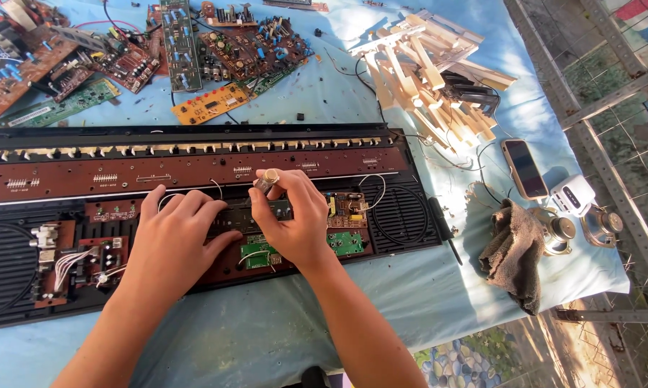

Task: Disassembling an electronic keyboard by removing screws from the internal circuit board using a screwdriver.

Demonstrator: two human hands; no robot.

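Observation:
An opened electronic keyboard chassis (pixel 22 287) lies across the blue cloth, with a long brown circuit board (pixel 123 176) and smaller boards inside. My left hand (pixel 176 237) rests flat on the middle of the chassis, fingers spread over a dark panel. My right hand (pixel 291 215) pinches a small silvery cylindrical part (pixel 266 179) just above the boards, next to a small green board (pixel 347 243). White wires loop around both hands.
Several loose circuit boards (pixel 209 104) lie at the back left. A heap of pale keyboard keys (pixel 424 79) sits back right. A phone (pixel 523 169), a white box (pixel 574 195), a grey rag (pixel 514 251) and small speakers (pixel 559 231) lie right. Metal grating runs along the right edge.

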